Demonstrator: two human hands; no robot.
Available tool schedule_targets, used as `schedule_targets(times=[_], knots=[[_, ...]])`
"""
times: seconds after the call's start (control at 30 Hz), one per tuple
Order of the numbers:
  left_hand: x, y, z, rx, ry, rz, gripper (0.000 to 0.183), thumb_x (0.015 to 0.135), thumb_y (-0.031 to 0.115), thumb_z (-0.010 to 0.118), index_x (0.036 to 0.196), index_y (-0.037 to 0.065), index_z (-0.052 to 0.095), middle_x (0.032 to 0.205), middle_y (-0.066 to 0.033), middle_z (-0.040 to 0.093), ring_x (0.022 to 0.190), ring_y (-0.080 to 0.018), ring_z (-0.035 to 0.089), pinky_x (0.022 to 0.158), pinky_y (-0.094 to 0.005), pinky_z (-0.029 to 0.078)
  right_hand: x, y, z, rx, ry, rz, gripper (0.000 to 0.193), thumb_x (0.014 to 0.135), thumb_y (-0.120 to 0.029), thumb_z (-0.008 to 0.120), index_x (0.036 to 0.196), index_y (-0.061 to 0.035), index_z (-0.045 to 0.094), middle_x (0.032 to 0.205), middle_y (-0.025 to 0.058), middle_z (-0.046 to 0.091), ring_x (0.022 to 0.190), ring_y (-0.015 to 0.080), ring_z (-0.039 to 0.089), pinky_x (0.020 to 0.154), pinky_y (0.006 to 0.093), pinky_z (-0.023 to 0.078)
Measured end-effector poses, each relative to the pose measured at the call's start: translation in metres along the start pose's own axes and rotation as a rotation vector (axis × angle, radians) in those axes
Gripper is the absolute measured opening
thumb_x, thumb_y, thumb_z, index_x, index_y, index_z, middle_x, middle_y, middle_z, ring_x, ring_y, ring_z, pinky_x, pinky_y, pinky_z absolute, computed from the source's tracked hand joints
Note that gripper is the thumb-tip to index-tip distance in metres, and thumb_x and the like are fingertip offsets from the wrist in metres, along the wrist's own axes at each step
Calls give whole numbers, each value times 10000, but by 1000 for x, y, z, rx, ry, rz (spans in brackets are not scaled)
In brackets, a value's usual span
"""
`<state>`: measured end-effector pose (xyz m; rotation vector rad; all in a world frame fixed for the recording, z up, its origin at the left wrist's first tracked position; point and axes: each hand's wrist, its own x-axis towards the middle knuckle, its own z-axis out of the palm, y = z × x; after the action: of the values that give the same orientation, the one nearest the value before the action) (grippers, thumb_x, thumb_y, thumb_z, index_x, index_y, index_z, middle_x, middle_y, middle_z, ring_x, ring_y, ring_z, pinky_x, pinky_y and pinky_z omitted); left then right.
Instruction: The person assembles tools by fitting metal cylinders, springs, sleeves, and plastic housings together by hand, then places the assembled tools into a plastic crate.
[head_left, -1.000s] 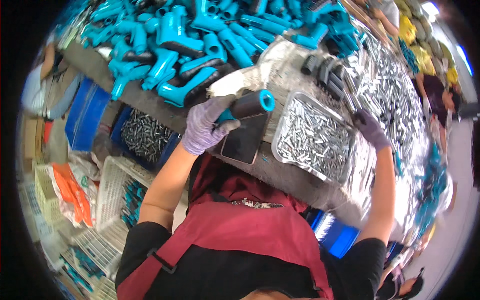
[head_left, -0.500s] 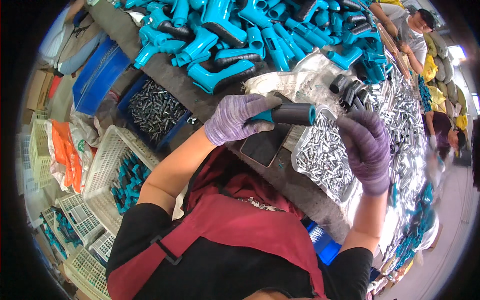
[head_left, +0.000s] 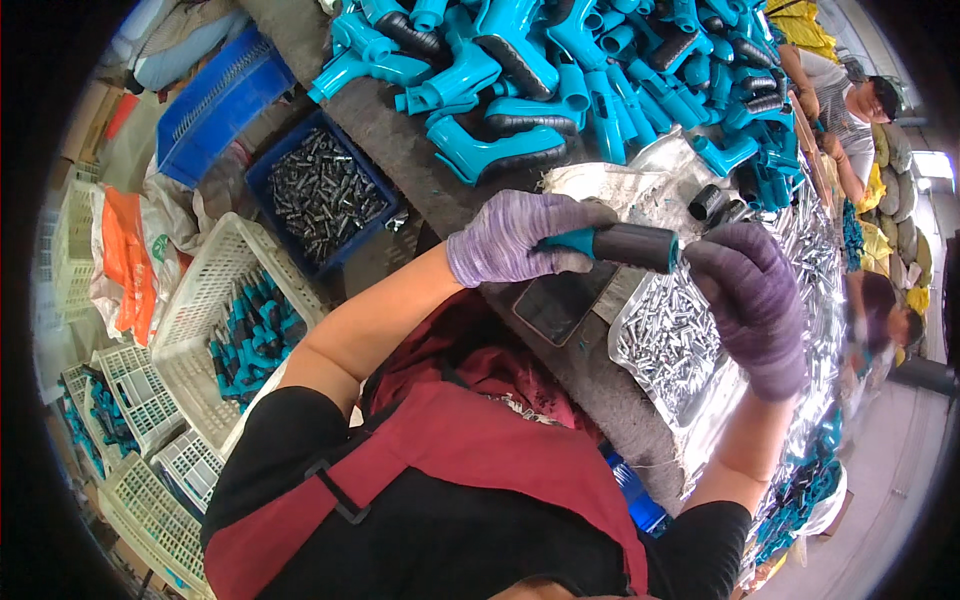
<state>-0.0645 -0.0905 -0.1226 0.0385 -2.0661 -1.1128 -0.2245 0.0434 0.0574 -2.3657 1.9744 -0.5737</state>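
Observation:
My left hand (head_left: 520, 238), in a purple-grey knit glove, is wrapped round the teal end of a plastic tool housing with a black sleeve (head_left: 635, 247). The sleeve points right, toward my right hand (head_left: 752, 305). That gloved hand has its fingers curled together right at the sleeve's open end; whatever they may pinch is hidden. Below the two hands lies a shallow tray (head_left: 612, 345) heaped with small silvery metal pins. A dark phone (head_left: 560, 305) lies flat on the bench under the left hand.
Teal pistol-shaped housings (head_left: 495, 150) pile up at the back. Loose metal pieces (head_left: 810, 290) cover the right side, beside black sleeves (head_left: 708, 203). On the left stand a blue bin (head_left: 262, 185) of metal parts and a white crate (head_left: 180, 350) of teal parts. People (head_left: 850, 100) work at far right.
Both hands and the held housing appear further right and slightly lower, as the whole view has shifted. The right fingers are now closer to the sleeve's end.

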Motion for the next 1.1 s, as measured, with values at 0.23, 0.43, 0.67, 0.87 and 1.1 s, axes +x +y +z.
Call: schedule_targets(times=[0.23, 0.43, 0.67, 0.87, 1.1], knots=[[-1, -6, -1, -58, 71, 33, 514, 733, 293, 708, 1164, 72, 535, 945, -116, 627, 856, -291, 622, 742, -354, 477, 14, 7, 11, 92, -92, 3, 345, 707, -115, 709, 1034, -84, 604, 815, 67, 596, 749, 218, 584, 661, 336, 458], [-7, -2, -4, -103, 40, -89, 470, 683, 337, 728, 1047, 99, 551, 841, -87, 632, 730, -307, 622, 655, -360, 482, 53, 35, 34, 467, 12, 215, 400, 783, -183, 669, 1149, -73, 553, 902, 58, 622, 840, 136, 590, 770, 280, 463], [-8, 1, -3, -43, -79, -32, 420, 674, 344, 703, 986, 94, 575, 904, -103, 627, 822, -286, 618, 722, -373, 471, 118, 19, 156, -231, -278, -425, 538, 695, -201, 688, 1192, -119, 496, 1027, 104, 607, 982, 296, 558, 869, 401, 432], [-11, 2, -4, -48, -123, -117, 421, 662, 345, 711, 972, 86, 594, 885, -113, 629, 791, -293, 617, 701, -372, 474, 104, 25, 100, 344, -140, -73, 642, 699, -139, 648, 1287, -117, 389, 858, 99, 596, 751, 254, 597, 676, 350, 487], [-5, 1, -6, -117, -90, -144, 410, 685, 372, 697, 973, 100, 593, 786, -118, 616, 716, -291, 620, 640, -354, 481, -12, 29, -36, 907, 382, 586, 564, 638, -152, 519, 1163, 47, 462, 950, 138, 578, 707, 191, 587, 588, 263, 493]])
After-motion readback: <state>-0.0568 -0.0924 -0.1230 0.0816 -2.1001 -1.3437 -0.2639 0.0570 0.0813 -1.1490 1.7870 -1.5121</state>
